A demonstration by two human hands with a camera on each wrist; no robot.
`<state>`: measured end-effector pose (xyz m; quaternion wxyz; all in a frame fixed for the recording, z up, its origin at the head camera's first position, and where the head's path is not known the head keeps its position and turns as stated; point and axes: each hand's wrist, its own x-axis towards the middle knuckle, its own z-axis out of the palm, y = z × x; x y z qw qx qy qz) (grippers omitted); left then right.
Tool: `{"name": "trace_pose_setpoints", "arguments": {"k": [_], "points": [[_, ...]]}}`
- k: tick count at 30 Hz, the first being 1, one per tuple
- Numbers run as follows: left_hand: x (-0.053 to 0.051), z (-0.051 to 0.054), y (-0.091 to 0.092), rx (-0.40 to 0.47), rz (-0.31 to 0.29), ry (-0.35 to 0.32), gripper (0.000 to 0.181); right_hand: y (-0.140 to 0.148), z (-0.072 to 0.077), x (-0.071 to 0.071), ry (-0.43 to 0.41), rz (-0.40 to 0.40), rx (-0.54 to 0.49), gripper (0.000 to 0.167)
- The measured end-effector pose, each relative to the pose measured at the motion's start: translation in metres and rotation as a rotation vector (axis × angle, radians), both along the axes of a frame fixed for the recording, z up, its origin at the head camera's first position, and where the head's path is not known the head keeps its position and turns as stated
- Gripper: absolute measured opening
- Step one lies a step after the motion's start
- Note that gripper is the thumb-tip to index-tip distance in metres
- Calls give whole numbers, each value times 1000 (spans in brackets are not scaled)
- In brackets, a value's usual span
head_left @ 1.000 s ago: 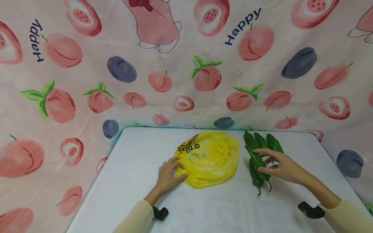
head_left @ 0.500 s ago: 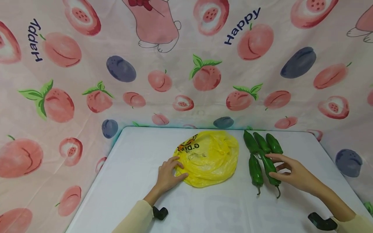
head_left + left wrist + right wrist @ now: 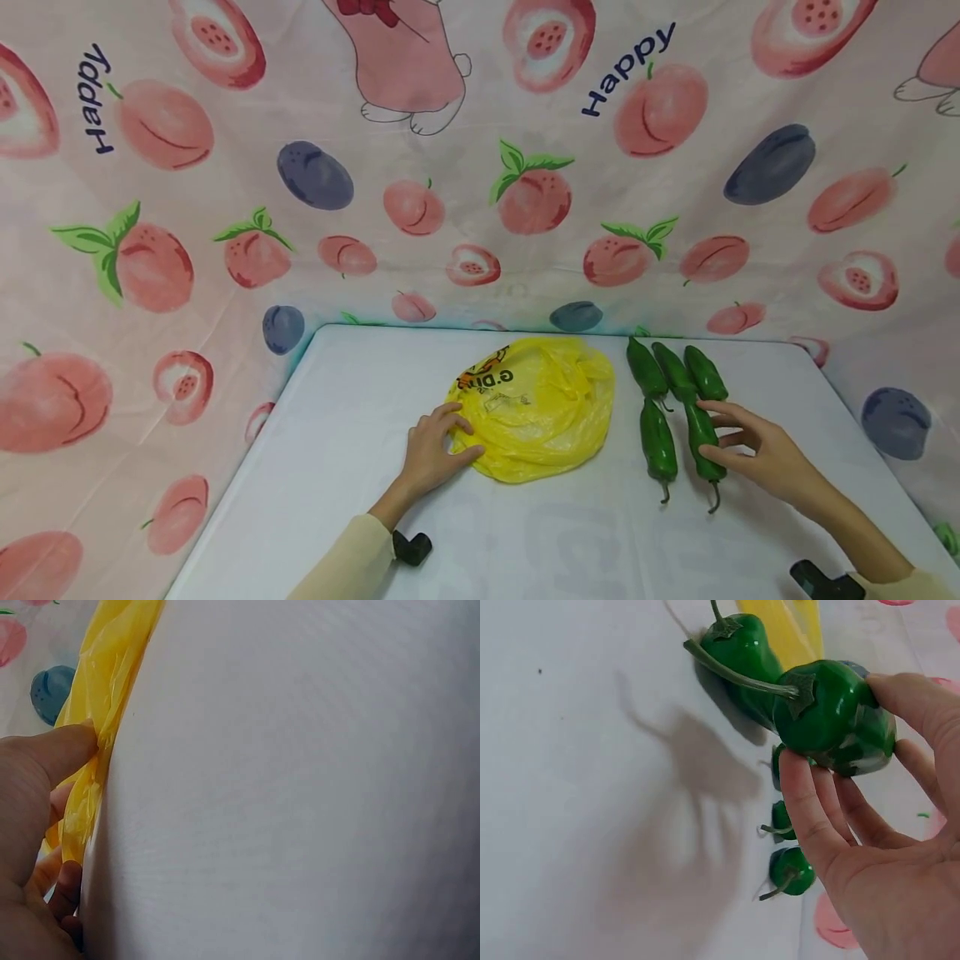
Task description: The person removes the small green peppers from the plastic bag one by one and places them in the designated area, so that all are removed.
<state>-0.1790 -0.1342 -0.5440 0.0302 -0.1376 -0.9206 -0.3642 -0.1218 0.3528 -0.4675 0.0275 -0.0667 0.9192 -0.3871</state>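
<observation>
My right hand (image 3: pixel 768 454) holds a long green pepper (image 3: pixel 702 437) between thumb and fingers, its stem toward me. In the right wrist view this pepper (image 3: pixel 829 712) is raised above the table, with its shadow apart from it. Another green pepper (image 3: pixel 658 440) lies to its left on the table. Behind these, three more peppers lie in a row: left (image 3: pixel 647 367), middle (image 3: pixel 672 368) and right (image 3: pixel 705 372). My left hand (image 3: pixel 435 450) rests on the left edge of a crumpled yellow plastic bag (image 3: pixel 540 417), thumb and fingers spread; the left wrist view shows its thumb (image 3: pixel 71 750) touching the plastic.
The white table (image 3: pixel 337 400) carries the bag at its middle and the peppers on the right. A peach-printed cloth (image 3: pixel 450 108) hangs behind the table and down its sides. Dark wrist straps (image 3: pixel 412 548) sit near both sleeves.
My right hand has carried the pepper rightward, from over the front left pepper to a place beside it. The left hand and the bag have stayed put.
</observation>
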Motion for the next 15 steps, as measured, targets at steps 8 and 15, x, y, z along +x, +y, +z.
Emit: {"name": "trace_pose_setpoints", "arguments": {"k": [8, 15], "points": [[-1, 0, 0, 4, -8, 1, 26, 2, -17, -2, -65, -65, -51, 72], [0, 0, -1, 11, -9, 5, 26, 2, -29, -3, -102, -83, -89, 72]]}}
